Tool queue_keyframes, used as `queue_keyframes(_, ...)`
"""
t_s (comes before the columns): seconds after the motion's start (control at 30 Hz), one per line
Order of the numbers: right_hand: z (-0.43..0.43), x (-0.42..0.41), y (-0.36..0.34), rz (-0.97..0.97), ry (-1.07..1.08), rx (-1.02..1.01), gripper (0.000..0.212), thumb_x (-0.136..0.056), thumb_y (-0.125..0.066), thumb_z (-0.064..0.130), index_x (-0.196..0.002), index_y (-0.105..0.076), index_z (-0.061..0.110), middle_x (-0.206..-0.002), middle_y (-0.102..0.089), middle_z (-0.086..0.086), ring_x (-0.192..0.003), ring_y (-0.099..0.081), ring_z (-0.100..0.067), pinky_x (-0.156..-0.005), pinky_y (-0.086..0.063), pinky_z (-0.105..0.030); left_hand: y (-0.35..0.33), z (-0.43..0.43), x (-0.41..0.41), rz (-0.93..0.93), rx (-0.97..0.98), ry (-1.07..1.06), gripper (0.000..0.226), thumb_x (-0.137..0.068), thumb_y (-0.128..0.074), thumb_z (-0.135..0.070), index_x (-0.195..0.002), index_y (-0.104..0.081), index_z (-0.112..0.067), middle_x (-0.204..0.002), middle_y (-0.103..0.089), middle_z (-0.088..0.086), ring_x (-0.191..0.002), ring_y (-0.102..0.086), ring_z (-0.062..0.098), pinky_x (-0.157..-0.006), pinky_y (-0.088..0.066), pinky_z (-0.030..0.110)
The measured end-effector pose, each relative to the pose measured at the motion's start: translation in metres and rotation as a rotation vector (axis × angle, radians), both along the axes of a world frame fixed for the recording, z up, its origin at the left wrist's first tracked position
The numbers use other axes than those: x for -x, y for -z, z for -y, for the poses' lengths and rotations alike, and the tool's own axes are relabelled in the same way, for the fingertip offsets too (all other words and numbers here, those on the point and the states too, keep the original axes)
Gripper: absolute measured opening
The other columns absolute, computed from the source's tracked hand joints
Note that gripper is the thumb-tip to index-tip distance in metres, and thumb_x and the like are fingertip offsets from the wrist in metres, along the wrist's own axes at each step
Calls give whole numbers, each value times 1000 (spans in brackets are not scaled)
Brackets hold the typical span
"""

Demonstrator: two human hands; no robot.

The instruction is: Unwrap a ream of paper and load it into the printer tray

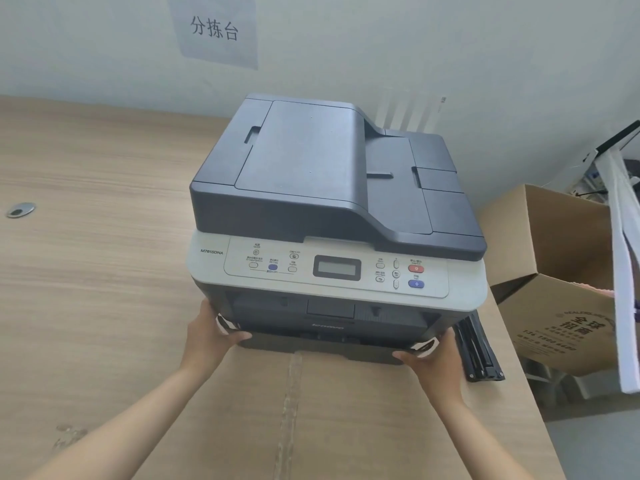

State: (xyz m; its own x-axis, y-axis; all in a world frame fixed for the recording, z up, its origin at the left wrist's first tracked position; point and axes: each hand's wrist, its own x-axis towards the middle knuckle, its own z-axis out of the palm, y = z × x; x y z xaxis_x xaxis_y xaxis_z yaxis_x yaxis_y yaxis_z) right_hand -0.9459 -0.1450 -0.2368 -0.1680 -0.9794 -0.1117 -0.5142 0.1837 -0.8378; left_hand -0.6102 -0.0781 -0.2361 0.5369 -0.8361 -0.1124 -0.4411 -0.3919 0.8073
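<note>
A dark grey and light grey printer point(332, 188) stands on a wooden desk point(86, 237). Its paper tray point(322, 344) is the dark drawer at the bottom front, sticking out slightly. My left hand point(211, 334) grips the tray's left front corner. My right hand point(433, 358) grips its right front corner. A flat sheet of brown cardboard point(311, 417) with a taped seam lies on the desk directly in front of the tray, under my forearms. No ream of paper is in view.
An open cardboard box point(554, 306) sits to the right, beyond the desk edge. White sheets point(627, 278) hang at the far right. A black folded object point(479, 351) lies beside the printer's right side. A metal cable grommet point(20, 209) is set in the desk at left.
</note>
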Motion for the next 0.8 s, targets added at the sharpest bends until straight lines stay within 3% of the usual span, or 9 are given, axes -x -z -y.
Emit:
queue_keyframes(0.13, 2, 1, 4, 9, -2, 14, 76, -51, -87, 1, -114, -45, 7, -101, -54, 1, -93, -49, -17, -80, -41, -32, 5, 2, -3, 15, 3, 10, 61, -57, -83, -1, -103, -46, -18, -79, -46, -23, -76, -50, 17, -63, -36, 11)
queue_keyframes(0.23, 2, 0, 7, 6, 1, 19, 76, -50, -87, 0, -113, -45, 5, -101, -55, 0, -94, -50, -18, -79, -42, -33, 7, 3, -4, 16, 18, 2, 61, -56, -84, -1, -103, -47, -13, -80, -49, -20, -81, -51, 19, -61, -38, 22)
queue_keyframes(0.37, 2, 1, 7, 5, 16, 16, 77, -50, -87, 0, -113, -43, 5, -102, -55, 1, -95, -51, -17, -81, -44, -34, 11, 3, -7, -39, 22, -18, 65, -54, -85, -1, -102, -42, -14, -102, -61, 2, -96, -53, 20, -76, -41, 31)
queue_keyframes(0.5, 7, -4, 4, 9, 61, 35, 79, -51, -87, 0, -116, -42, 2, -106, -57, -7, -102, -54, -26, -82, -44, -35, 9, 9, -6, -42, 15, -67, 71, -53, -86, -2, -110, -43, -3, -119, -59, 16, -114, -55, 32, -84, -45, 35)
queue_keyframes(0.67, 9, -8, 5, -8, 73, 18, 79, -50, -88, 3, -115, -41, 0, -117, -59, -19, -110, -54, -35, -89, -47, -43, 4, 12, -5, -21, -6, -57, 77, -52, -87, -5, -114, -41, -2, -120, -59, 18, -115, -54, 36, -87, -47, 40)
queue_keyframes(0.8, 10, -3, 5, -34, 29, -8, 76, -53, -87, 4, -114, -42, 3, -105, -57, -9, -103, -57, -33, -85, -49, -43, 2, 11, -12, 0, -44, 0, 75, -56, -86, -6, -116, -41, -3, -112, -60, 11, -104, -55, 30, -82, -45, 35)
